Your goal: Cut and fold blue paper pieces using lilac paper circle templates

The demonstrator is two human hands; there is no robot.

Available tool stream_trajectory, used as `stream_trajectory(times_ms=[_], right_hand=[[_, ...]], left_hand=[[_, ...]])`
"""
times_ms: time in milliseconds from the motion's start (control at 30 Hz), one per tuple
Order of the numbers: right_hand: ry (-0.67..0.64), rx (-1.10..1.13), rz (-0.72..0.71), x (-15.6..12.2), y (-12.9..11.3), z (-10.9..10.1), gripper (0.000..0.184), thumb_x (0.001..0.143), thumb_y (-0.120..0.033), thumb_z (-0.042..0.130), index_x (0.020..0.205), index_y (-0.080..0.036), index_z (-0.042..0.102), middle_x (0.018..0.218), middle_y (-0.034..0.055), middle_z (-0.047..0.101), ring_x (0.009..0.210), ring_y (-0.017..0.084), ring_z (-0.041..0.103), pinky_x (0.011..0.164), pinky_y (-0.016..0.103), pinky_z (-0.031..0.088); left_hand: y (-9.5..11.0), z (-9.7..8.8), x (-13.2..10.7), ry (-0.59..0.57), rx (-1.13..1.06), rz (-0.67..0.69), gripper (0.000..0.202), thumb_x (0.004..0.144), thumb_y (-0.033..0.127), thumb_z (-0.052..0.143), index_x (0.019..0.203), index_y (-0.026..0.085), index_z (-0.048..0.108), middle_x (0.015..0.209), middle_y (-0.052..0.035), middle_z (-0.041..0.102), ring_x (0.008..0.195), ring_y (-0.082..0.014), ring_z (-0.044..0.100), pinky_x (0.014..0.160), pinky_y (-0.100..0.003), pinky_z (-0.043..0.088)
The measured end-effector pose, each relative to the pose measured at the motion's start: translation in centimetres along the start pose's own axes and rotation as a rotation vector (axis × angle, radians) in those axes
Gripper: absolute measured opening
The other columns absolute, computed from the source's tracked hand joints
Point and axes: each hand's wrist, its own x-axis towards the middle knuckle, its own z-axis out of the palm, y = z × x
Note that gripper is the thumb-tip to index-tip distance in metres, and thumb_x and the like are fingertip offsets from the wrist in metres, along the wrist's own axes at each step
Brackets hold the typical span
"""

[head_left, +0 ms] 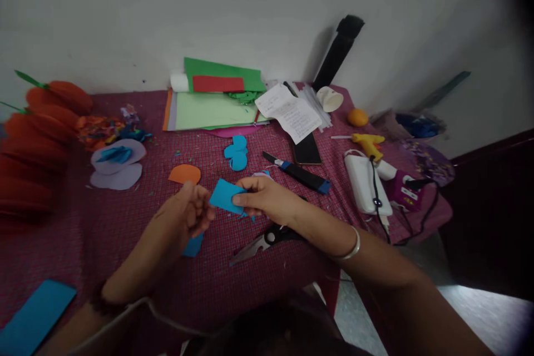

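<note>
My right hand (265, 197) pinches a small blue rectangle of craft paper (224, 195) between thumb and fingers, above the table. At its left edge is my left hand (189, 210), fingers loosely curled and apart with nothing seen in them; whether a fingertip touches the paper is unclear. Under the left hand lies another blue paper piece (193, 245), partly hidden. Scissors (261, 245) with black handles lie below my right forearm, which covers part of them. Just beyond the hands rest an orange paper cutout (184, 174) and blue rounded paper cutouts (237, 153).
A utility knife (297, 172) lies right of the cutouts, near a phone (307, 150) under a written sheet (288, 113). Farther right are a yellow glue gun (369, 144), a white power bank (367, 184) and cables. Orange paper pumpkins (37, 156) stand left.
</note>
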Motion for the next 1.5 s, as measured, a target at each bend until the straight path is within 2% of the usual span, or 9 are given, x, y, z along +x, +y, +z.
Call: stream_trajectory(times_ms=[133, 300, 500, 767, 1000, 1100, 1200, 1300, 1500], right_hand=[[-0.026, 0.237, 0.061, -0.3, 0.3, 0.0, 0.026, 0.063, -0.030, 0.075, 0.069, -0.015, 0.054, 0.049, -0.0096, 0.050, 0.038, 0.002, 0.039, 0.037, 0.016, 0.022], [-0.028, 0.302, 0.116, -0.5, 0.7, 0.2, 0.021, 0.064, -0.024, 0.074, 0.069, -0.015, 0.055, 0.049, -0.0088, 0.054, 0.036, 0.003, 0.044, 0.034, 0.015, 0.025], [-0.071, 0.380, 0.122, -0.3, 0.7, 0.0, 0.028, 0.059, -0.025, 0.080, 0.068, -0.014, 0.057, 0.051, -0.0068, 0.060, 0.036, 0.003, 0.048, 0.036, 0.013, 0.034], [0.042, 0.443, 0.068, -0.5, 0.8, 0.1, 0.013, 0.070, -0.018, 0.070, 0.069, -0.014, 0.058, 0.052, -0.0060, 0.061, 0.037, 0.003, 0.050, 0.039, 0.014, 0.036], [0.071, 0.471, 0.074, -0.2, 1.2, -0.1, 0.025, 0.061, -0.025, 0.076, 0.065, -0.016, 0.053, 0.048, -0.0075, 0.055, 0.038, 0.004, 0.047, 0.039, 0.016, 0.032], [0.059, 0.264, 0.008, -0.3, 1.1, -0.2, 0.019, 0.071, -0.026, 0.068, 0.068, -0.016, 0.052, 0.053, -0.0071, 0.052, 0.043, 0.005, 0.045, 0.043, 0.018, 0.032], [0.078, -0.270, -0.251, -0.7, 1.0, -0.3, 0.012, 0.079, -0.020, 0.058, 0.069, -0.017, 0.052, 0.060, -0.0061, 0.048, 0.054, 0.008, 0.045, 0.053, 0.020, 0.034], [0.102, -0.822, -0.469, -1.0, 1.0, -0.2, 0.009, 0.083, -0.015, 0.055, 0.074, -0.017, 0.055, 0.076, -0.0017, 0.051, 0.072, 0.011, 0.049, 0.067, 0.024, 0.035], [0.017, -1.208, -0.473, -0.7, 1.7, 0.5, 0.011, 0.090, -0.015, 0.048, 0.083, -0.016, 0.056, 0.088, 0.0034, 0.052, 0.080, 0.015, 0.051, 0.067, 0.025, 0.036]], left_hand=[[-0.4, 1.0, -0.2, -0.026, 0.058, 0.065, 0.057, 0.082, 0.066, 0.032, 0.058, 0.019, 0.051, 0.049, 0.0008, 0.049, 0.039, -0.0096, 0.037, 0.036, -0.022, 0.027], [0.3, 2.0, -0.8, 0.089, 0.253, 0.182, 0.037, 0.081, 0.044, 0.055, 0.054, 0.020, 0.044, 0.045, 0.0062, 0.037, 0.040, -0.0084, 0.031, 0.038, -0.022, 0.024], [1.6, 3.3, -0.8, 0.134, 0.165, 0.175, 0.036, 0.081, 0.038, 0.053, 0.051, 0.021, 0.041, 0.043, 0.0064, 0.034, 0.038, -0.0085, 0.028, 0.037, -0.023, 0.022], [0.3, 4.7, -0.7, 0.157, 0.178, 0.215, 0.026, 0.073, 0.037, 0.061, 0.058, 0.020, 0.049, 0.046, 0.0080, 0.037, 0.041, -0.0076, 0.031, 0.040, -0.022, 0.026], [0.6, 5.6, -1.3, 0.197, 0.359, 0.352, 0.022, 0.072, 0.031, 0.061, 0.056, 0.018, 0.054, 0.054, 0.0036, 0.054, 0.054, -0.0117, 0.049, 0.052, -0.023, 0.040], [0.8, 4.6, -1.3, 0.152, 0.449, 0.345, 0.018, 0.073, 0.033, 0.060, 0.063, 0.018, 0.059, 0.057, 0.0029, 0.057, 0.055, -0.0131, 0.052, 0.052, -0.024, 0.041], [0.8, 2.4, -0.9, 0.051, 0.539, 0.337, 0.017, 0.073, 0.035, 0.062, 0.077, 0.019, 0.064, 0.064, 0.0031, 0.060, 0.060, -0.0138, 0.054, 0.055, -0.024, 0.043], [0.5, 0.2, -0.3, 0.054, 0.656, 0.342, 0.016, 0.071, 0.034, 0.064, 0.074, 0.019, 0.064, 0.055, 0.0059, 0.050, 0.051, -0.0109, 0.046, 0.048, -0.021, 0.037], [-1.0, -1.3, 0.1, 0.033, 0.762, 0.472, 0.011, 0.075, 0.028, 0.060, 0.075, 0.020, 0.067, 0.073, -0.0002, 0.060, 0.064, -0.0137, 0.055, 0.059, -0.026, 0.043]])
